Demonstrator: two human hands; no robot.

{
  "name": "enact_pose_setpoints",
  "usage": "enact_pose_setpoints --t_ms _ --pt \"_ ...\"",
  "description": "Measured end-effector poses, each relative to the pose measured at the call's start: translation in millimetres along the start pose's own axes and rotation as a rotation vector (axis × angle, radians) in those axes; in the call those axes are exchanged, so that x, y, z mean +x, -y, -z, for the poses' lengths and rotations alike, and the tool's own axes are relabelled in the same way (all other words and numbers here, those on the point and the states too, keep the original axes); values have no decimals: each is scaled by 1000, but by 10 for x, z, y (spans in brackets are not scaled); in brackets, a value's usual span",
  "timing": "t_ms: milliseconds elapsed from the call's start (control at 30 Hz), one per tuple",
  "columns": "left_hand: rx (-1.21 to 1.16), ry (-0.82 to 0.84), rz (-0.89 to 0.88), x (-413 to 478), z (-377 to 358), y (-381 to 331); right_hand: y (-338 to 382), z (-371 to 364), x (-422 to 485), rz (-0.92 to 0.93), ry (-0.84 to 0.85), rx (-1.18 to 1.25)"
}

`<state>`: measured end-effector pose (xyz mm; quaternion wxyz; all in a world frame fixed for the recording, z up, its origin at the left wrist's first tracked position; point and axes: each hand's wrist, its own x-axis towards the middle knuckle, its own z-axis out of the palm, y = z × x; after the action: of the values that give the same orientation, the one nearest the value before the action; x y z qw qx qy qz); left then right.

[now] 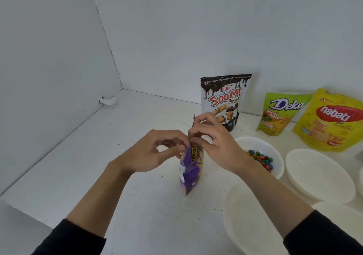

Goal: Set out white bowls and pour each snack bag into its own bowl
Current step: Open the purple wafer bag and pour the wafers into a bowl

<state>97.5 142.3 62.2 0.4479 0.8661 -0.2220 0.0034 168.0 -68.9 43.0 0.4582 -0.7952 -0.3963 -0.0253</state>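
A purple snack bag (190, 171) stands upright on the white table (117, 156) in the middle of the view. My left hand (157, 150) pinches its top edge from the left, and my right hand (212, 136) pinches the top from the right. To the right, a white bowl (275, 154) holds coloured candies (262, 159). An empty white bowl (318, 174) sits further right, and another empty one (249, 221) lies under my right forearm. A fourth bowl's rim (337, 207) shows at the lower right.
Against the back wall stand a Soomi bag (224, 97), a green Deka bag (279, 113) and a yellow Nabati bag (332, 121). White walls close the table at the left and back. A small white object (108, 100) lies in the far corner.
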Motion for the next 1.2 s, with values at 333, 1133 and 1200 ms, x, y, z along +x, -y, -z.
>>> enact_pose_setpoints --t_ms 333,1133,1200 --pt "284 18 -274 324 -102 -29 -23 243 -68 -3 126 -156" --pt "687 105 -136 185 217 -41 -50 375 -234 -70 34 -124" --pt "683 84 -124 173 209 -59 -57 332 -237 -54 2 -183"
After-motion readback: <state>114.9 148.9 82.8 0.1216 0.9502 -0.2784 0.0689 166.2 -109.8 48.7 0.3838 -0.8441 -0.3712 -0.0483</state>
